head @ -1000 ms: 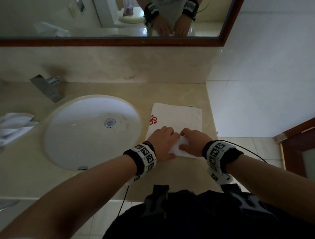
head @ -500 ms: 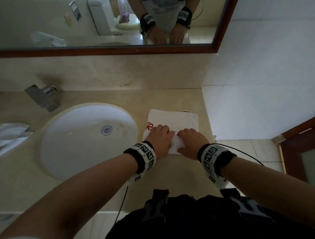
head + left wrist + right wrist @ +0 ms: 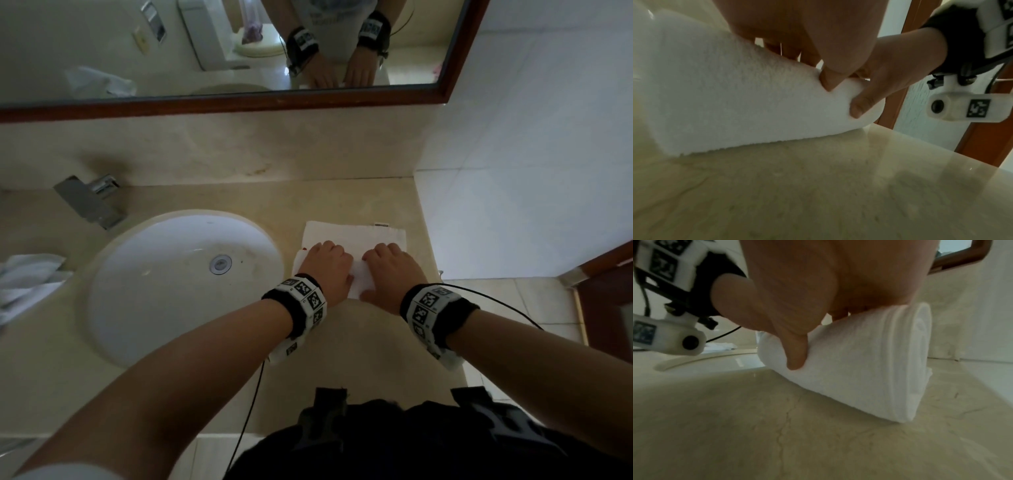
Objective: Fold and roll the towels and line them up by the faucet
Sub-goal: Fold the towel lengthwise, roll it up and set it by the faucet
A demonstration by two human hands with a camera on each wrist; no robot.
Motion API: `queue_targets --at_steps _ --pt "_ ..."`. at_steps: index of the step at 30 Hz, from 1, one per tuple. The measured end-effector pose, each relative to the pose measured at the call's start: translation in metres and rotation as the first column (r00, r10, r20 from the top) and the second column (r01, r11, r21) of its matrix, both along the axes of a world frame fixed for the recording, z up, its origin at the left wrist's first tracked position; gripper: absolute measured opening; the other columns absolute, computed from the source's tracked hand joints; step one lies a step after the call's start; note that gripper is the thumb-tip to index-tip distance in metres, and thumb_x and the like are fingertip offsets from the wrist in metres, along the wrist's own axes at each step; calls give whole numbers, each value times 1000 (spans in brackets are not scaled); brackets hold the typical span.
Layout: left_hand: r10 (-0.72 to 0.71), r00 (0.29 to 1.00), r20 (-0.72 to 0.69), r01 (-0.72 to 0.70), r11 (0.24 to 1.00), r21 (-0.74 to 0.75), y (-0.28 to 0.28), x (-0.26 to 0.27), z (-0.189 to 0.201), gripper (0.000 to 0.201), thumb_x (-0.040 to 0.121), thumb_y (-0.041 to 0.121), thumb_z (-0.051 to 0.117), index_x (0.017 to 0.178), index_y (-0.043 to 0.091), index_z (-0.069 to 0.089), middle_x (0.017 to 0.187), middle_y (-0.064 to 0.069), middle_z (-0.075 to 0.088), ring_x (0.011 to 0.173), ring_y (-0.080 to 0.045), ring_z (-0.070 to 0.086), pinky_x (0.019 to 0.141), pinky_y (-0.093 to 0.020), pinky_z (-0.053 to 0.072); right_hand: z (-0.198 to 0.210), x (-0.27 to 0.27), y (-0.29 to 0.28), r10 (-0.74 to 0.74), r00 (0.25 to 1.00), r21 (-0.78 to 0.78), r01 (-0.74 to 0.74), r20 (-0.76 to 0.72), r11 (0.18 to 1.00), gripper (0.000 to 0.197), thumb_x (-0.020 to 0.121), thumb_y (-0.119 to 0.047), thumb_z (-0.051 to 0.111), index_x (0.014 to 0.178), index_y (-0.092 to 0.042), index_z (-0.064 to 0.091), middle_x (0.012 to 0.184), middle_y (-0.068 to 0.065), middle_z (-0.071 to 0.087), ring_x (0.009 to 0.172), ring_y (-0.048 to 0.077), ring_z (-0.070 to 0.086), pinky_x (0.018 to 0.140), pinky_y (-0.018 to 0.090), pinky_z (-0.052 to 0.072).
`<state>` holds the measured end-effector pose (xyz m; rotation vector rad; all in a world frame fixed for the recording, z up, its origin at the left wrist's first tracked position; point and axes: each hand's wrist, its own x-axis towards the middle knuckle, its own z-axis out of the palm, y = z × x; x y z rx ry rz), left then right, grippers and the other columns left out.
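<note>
A white towel [image 3: 356, 236] lies on the beige counter right of the sink, its near part wound into a roll [image 3: 360, 279]. My left hand [image 3: 327, 270] and right hand [image 3: 387, 272] sit side by side on the roll, fingers curled over its top and thumbs pressed into its near side. The left wrist view shows the roll [image 3: 740, 104] with both thumbs dug into it. In the right wrist view the roll's [image 3: 863, 363] spiral end shows at the right. The chrome faucet [image 3: 90, 200] stands at the back left of the basin.
The white oval sink [image 3: 164, 301] takes up the counter's left half. Crumpled white towels [image 3: 24, 284] lie at the far left edge. A wood-framed mirror [image 3: 239, 102] hangs above the backsplash. A tiled wall closes the right side; the counter's [image 3: 370, 342] near edge drops to the floor.
Both hands have moved away from me along the towel, the roll has grown thicker, and less flat towel shows beyond the fingers. The red emblem is almost covered.
</note>
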<state>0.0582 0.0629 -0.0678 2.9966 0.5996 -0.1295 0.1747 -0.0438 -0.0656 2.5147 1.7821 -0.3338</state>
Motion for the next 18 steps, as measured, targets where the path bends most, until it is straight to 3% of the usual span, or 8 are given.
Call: queue_targets --at_steps 2,5,10,12,15,18 --pt "29 999 37 -27 999 -31 3 3 1 41 90 31 46 126 11 47 121 -11 57 115 -28 46 103 -38 31 1 3 5 -30 999 -6 30 -35 1000 56 78 -50 63 121 -17 50 121 4 52 111 24 46 94 34 39" --pt "-54 997 48 52 998 29 5 1 -1 50 82 39 56 124 11 51 130 -12 48 121 -29 41 107 -39 27 2 11 11 -46 994 -34 43 -100 998 52 82 -47 60 124 -19 50 122 3 55 113 24 48 95 33 38" --pt "-99 992 -73 103 993 60 15 5 -7 49 85 34 56 128 13 45 123 -8 50 113 -26 46 102 -38 33 4 19 17 -85 977 -92 68 -196 993 69 85 -48 56 144 -21 32 138 3 50 127 25 41 104 36 36" --pt "-70 997 -37 69 998 -15 21 10 -5 44 86 32 54 124 13 46 119 -7 55 110 -25 49 99 -36 35 4 19 16 -74 981 -13 72 -182 997 76 81 -50 61 144 -20 31 140 3 45 130 24 38 107 35 33" --pt "-33 999 -17 32 997 -71 30 17 -1 34 84 32 53 112 13 48 107 -8 60 101 -26 52 92 -37 39 0 18 16 -29 994 63 36 -101 997 80 69 -51 72 135 -19 39 132 3 44 122 23 41 101 33 35" --pt "-33 999 18 34 999 -27 36 21 -3 33 85 33 51 112 14 56 111 -8 55 107 -26 45 94 -37 39 -2 20 20 -57 996 59 60 -62 996 70 73 -43 69 132 -18 43 132 6 40 119 25 39 97 33 38"
